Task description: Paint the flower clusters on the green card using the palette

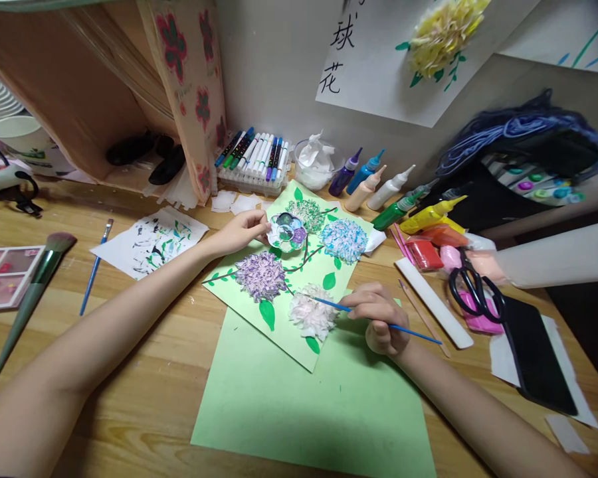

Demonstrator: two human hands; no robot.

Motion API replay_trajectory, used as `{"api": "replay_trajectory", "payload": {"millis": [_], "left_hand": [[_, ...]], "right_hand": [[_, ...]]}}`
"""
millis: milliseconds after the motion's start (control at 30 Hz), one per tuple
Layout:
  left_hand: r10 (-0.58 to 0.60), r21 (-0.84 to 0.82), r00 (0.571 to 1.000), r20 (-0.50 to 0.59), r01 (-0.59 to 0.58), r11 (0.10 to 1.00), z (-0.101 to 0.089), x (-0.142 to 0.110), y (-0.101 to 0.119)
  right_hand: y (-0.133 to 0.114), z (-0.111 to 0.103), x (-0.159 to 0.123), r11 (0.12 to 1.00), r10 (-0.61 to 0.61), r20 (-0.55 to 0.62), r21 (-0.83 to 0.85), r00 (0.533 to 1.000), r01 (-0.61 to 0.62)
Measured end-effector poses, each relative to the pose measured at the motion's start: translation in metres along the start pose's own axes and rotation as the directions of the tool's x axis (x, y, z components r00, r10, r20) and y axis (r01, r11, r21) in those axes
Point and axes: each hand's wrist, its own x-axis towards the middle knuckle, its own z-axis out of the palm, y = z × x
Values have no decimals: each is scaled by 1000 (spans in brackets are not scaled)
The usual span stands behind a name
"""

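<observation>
My right hand (381, 317) grips a thin blue paintbrush (411, 331), its tip over the pale pink tissue flower (313, 312). In my left hand (246, 231) is a small flower-shaped paint palette (288, 232), pinched by its edge, with dark, white, green and purple paint in its wells. Both hands are above a light green card (299, 352) that bears painted leaves and branches. A purple flower (260, 275), a blue-and-pink flower (344, 240) and a green-and-white flower (306, 214) also stand out from it. The palette hides part of the card.
Under the card lies a larger green sheet (299, 411). Paint bottles (396, 211) and a box of markers (254, 156) line the wall. Black scissors (476, 292) rest at right. A paint-smeared paper (152, 242), another blue brush (96, 269) and a large makeup brush (34, 299) lie at left.
</observation>
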Motion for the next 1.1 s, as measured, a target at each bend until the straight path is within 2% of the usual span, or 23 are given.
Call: {"api": "replay_trajectory", "payload": {"millis": [67,133,233,467,667,833,1000,1100], "left_hand": [[-4,-3,1000,0,4,1000,0,0,0],[-5,-7,1000,-5,5,1000,0,0,0],[-3,-2,1000,-9,3,1000,0,0,0],[-8,13,1000,-14,9,1000,0,0,-1],[-11,23,1000,-14,12,1000,-1,0,-2],[-12,29,1000,-20,13,999,0,0,-1],[-14,17,1000,-13,14,1000,0,0,-1],[-12,16,1000,-3,12,1000,-1,0,0]], "right_hand": [[-1,0,2,993,-116,24,-27,993,117],[-1,1,2,989,-136,-30,-52,990,135],[0,3,1,995,-99,-146,-35,984,95],[-3,8,6,987,68,-124,153,990,-48],[-4,11,11,967,176,-261,226,949,-118],[-6,11,14,950,191,-150,276,970,-144],[-5,12,13,911,316,-195,336,929,-239],[-5,12,13,901,338,-134,332,932,-279]]}}
